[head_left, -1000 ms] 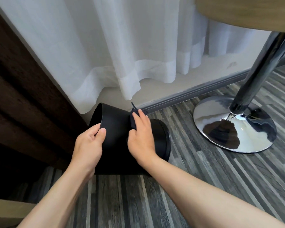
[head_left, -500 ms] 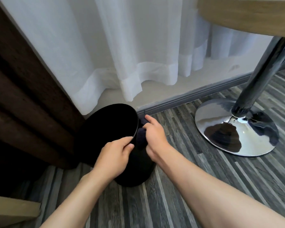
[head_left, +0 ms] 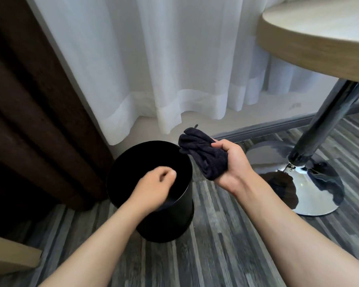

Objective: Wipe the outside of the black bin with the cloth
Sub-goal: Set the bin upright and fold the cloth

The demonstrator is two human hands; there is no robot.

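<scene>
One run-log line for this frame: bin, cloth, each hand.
black bin upright on floor | cloth bunched in right hand, off bin | left hand fisted over bin mouth, empty | no wiping contact

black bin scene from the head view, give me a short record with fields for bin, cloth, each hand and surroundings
bin: round black bin, upright on the grey striped plank floor, mouth open
cloth: dark bunched cloth, held off the bin
right hand: right hand grips the cloth beside the rim
left hand: left hand, blurred, loosely curled above the bin mouth
surroundings: white sheer curtain behind; chrome table base at right
</scene>
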